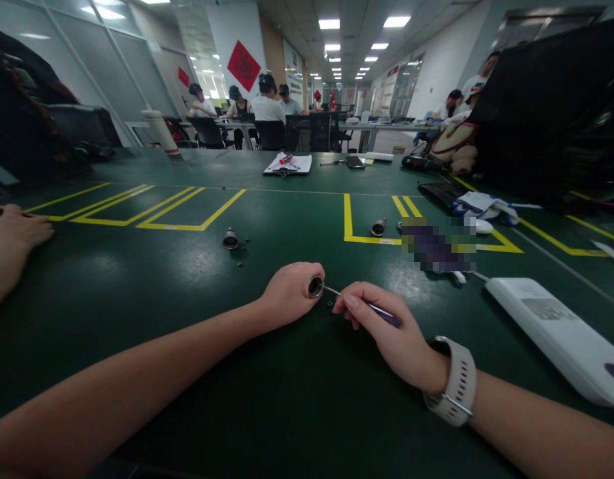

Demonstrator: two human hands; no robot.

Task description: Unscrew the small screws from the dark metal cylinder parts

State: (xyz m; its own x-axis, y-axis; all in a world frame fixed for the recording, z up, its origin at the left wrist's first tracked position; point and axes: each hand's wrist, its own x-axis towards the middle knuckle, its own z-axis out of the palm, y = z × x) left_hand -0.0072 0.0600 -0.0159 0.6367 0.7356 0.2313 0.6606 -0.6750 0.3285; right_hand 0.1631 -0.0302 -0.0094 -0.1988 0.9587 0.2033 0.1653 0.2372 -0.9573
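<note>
My left hand is closed around a small round metal part, its hollow end turned toward my right hand. A slim screwdriver with a dark purple handle lies in the grip of my right hand. Its thin shaft points left, with the tip at the opening of the metal part; whether it touches inside I cannot tell. Just below the shaft, a tiny dark ring rests on the green table. Another metal part stands farther left, with several tiny pieces beside it.
A third metal part sits inside a yellow-taped box. To the right lie a blurred-out phone-like object and a large white device. Another person's hand rests at the left edge. A clipboard lies at the back.
</note>
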